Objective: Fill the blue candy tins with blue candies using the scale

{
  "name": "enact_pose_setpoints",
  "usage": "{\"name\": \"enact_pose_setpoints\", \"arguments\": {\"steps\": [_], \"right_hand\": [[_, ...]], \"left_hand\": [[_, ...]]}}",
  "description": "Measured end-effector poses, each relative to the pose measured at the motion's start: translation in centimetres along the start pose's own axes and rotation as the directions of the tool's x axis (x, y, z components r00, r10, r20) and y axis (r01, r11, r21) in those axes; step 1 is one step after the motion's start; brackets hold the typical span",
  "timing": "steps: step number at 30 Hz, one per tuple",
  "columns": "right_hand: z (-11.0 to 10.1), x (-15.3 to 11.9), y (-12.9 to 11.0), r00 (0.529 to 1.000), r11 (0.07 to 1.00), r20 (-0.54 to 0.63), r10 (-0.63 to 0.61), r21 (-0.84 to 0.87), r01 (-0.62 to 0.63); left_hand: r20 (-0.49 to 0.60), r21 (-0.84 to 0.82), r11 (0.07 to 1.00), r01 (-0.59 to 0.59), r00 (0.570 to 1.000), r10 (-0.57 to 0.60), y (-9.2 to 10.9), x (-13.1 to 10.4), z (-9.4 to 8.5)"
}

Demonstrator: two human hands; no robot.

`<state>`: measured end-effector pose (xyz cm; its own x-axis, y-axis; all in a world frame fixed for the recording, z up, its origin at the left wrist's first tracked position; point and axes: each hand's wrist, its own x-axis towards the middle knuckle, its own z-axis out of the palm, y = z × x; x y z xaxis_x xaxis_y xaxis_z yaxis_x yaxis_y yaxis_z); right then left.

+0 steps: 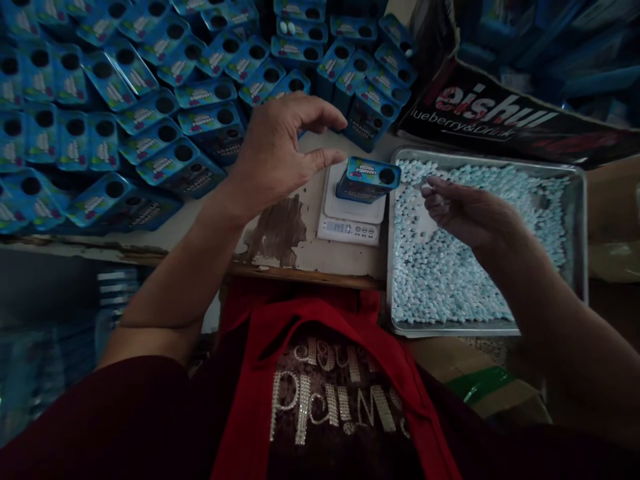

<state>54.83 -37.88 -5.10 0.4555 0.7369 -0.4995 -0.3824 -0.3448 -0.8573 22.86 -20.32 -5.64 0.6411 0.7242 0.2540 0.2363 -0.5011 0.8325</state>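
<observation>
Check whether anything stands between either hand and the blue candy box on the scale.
Nothing visible stands between the open left hand and the blue candy box on the digital scale. Between the right hand and the box runs only the metal tray's left rim, which looks low.

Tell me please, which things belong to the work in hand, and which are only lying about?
In use, it seems:
- left hand, open, near a blue container on the scale
- right hand, over the tray of pale pieces; grip contents unclear

Probably just lying about:
- other blue containers
- black printed carton
- taped cardboard, lower right
</observation>
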Motion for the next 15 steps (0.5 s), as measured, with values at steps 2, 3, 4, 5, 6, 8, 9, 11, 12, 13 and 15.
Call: {"name": "enact_pose_setpoints", "arguments": {"steps": [2, 3, 4, 5, 6, 8, 9, 11, 12, 13, 15], "right_hand": [[0.3, -0.6, -0.1, 0.994, 0.994, 0.023, 0.107, 0.002, -0.107], [0.7, -1.1, -0.6, 0.988, 0.989, 0.033, 0.149, -0.012, -0.148], [1.3, -1.5, -1.3, 0.99, 0.992, 0.064, 0.126, -0.041, -0.123], [2.0, -2.0, -2.0, 0.991, 0.993, 0.103, 0.086, -0.083, -0.078], [2.8, -2.4, -2.7, 0.989, 0.991, 0.143, 0.045, -0.13, -0.027], [4.0, -2.9, -3.9, 0.975, 0.976, 0.221, -0.026, -0.205, 0.073], [4.4, -3.0, -4.2, 0.966, 0.967, 0.252, -0.057, -0.228, 0.116], [4.8, -2.8, -4.7, 0.944, 0.948, 0.315, -0.101, -0.257, 0.187], [4.7, -2.6, -4.9, 0.929, 0.935, 0.352, -0.118, -0.275, 0.223], [4.6, -2.2, -5.0, 0.91, 0.912, 0.392, -0.136, -0.309, 0.269], [4.4, -1.6, -5.5, 0.858, 0.812, 0.484, -0.174, -0.423, 0.403]], "left_hand": [[0.041, 0.006, 1.0, -0.019, 0.999, 0.019, 0.0, 0.3, 0.3], [0.059, 0.002, 1.0, -0.026, 0.998, 0.026, -0.1, 0.3, 0.3], [0.069, -0.006, 1.0, -0.03, 0.997, 0.03, -0.1, 0.3, 0.3], [0.078, -0.013, 0.999, -0.029, 0.996, 0.03, -0.1, 0.3, 0.3], [0.088, -0.017, 1.0, -0.024, 0.996, 0.025, -0.1, 0.2, 0.2], [0.101, -0.014, 1.0, -0.005, 0.995, 0.007, -0.1, -0.2, 0.1], [0.11, -0.008, 1.0, 0.005, 0.994, -0.004, 0.0, -0.4, 0.1], [0.12, 0.012, 1.0, 0.016, 0.993, -0.018, 0.1, -0.8, 0.3], [0.118, 0.024, 0.999, 0.024, 0.993, -0.026, 0.3, -1.0, 0.4], [0.115, 0.039, 0.999, 0.033, 0.993, -0.037, 0.5, -1.2, 0.6], [0.114, 0.079, 0.996, 0.051, 0.992, -0.06, 0.9, -1.6, 1.0]]}}
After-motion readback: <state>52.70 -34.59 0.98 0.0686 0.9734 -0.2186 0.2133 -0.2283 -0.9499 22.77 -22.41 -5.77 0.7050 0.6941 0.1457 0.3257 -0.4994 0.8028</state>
